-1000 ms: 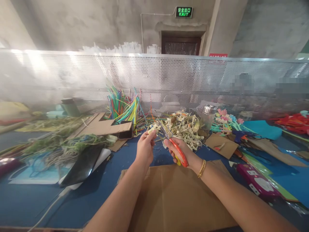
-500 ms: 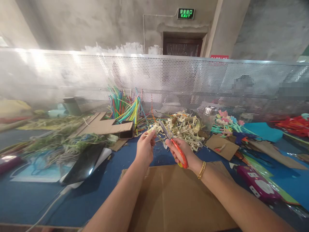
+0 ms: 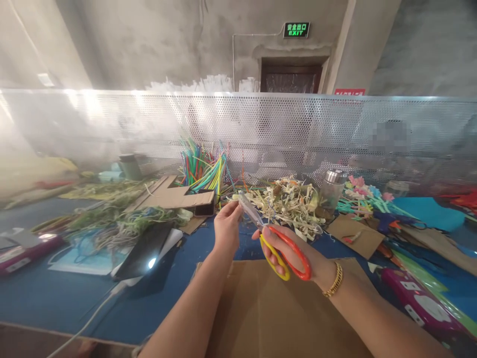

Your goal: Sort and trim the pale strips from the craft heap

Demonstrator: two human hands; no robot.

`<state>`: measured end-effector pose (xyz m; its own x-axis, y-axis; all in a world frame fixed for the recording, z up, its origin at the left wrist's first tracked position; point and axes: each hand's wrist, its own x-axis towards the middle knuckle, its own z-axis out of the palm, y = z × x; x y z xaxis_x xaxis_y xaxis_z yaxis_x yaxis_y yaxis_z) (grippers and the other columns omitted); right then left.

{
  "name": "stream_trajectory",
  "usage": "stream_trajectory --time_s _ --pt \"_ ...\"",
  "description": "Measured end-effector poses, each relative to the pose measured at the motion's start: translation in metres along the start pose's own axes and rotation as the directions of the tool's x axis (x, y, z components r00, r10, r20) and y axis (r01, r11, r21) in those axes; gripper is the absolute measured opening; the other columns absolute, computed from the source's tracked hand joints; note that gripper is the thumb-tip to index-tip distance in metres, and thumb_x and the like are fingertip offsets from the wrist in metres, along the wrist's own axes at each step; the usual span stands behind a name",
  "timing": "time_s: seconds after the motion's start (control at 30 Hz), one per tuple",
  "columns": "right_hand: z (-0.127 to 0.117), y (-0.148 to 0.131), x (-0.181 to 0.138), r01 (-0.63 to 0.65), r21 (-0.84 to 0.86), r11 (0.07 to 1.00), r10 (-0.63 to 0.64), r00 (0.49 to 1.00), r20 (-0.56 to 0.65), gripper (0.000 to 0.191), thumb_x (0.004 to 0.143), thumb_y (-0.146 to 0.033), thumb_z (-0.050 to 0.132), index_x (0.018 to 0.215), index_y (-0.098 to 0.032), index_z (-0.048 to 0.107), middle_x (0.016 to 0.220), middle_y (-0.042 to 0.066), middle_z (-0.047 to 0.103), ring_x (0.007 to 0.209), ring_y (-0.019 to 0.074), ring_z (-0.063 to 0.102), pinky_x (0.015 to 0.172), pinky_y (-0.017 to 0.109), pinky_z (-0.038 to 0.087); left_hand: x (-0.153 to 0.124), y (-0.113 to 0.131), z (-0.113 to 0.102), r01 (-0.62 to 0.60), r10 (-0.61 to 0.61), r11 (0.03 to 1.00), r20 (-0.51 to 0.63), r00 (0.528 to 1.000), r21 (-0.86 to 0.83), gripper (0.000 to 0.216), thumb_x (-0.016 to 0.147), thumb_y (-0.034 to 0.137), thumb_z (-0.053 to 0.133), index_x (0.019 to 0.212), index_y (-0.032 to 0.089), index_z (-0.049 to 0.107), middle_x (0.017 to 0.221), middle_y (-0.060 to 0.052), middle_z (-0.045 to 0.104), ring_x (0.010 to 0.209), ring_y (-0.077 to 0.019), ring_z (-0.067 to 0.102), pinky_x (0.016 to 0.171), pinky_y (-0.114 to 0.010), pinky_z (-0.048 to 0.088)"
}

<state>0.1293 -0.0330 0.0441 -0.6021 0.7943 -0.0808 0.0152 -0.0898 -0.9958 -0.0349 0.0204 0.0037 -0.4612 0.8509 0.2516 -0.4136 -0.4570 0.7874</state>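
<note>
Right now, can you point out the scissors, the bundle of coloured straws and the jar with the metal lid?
scissors [image 3: 250, 213]: head view, on the metal blade.
bundle of coloured straws [image 3: 203, 169]: head view, middle of the bundle.
jar [image 3: 331, 194]: head view, glass body.

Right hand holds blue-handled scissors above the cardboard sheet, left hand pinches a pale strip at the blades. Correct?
No: the handles aren't blue. The head view shows the scissors in the right hand with one orange-red and one yellow handle. Rest holds: above the cardboard sheet, left hand pinching a pale strip at the blades.
</note>
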Motion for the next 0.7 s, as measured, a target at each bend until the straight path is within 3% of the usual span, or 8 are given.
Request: stream_trajectory --time_s 0.17,0.7 --pt "0.004 -0.001 -0.003 -0.089 -0.031 0.996 0.090 0.995 0.036 0.057 0.074 -0.071 0.058 0.094 -0.017 0.057 0.058 -0.005 0.048 0.039 0.0055 0.041 0.033 0.018 0.035 0.002 -0.002 -0.003 -0.038 0.038 0.998 -0.018 0.999 0.051 0.023 0.058 0.029 0.082 0.075 0.017 0.074 0.073 -0.001 0.068 0.069 -0.0126 0.059 0.068 -0.024 0.044" --pt "0.002 0.002 0.002 -0.049 -0.023 0.999 0.049 0.999 -0.003 0.055 0.078 -0.068 0.056 0.093 -0.015 0.058 0.058 -0.005 0.048 0.037 0.0037 0.040 0.030 0.016 0.035 -0.008 -0.009 0.001 -0.034 0.024 0.989 0.071 0.997 0.142 0.021 0.064 0.028 0.076 0.080 0.015 0.073 0.078 -0.003 0.069 0.067 -0.0121 0.056 0.065 -0.023 0.044"
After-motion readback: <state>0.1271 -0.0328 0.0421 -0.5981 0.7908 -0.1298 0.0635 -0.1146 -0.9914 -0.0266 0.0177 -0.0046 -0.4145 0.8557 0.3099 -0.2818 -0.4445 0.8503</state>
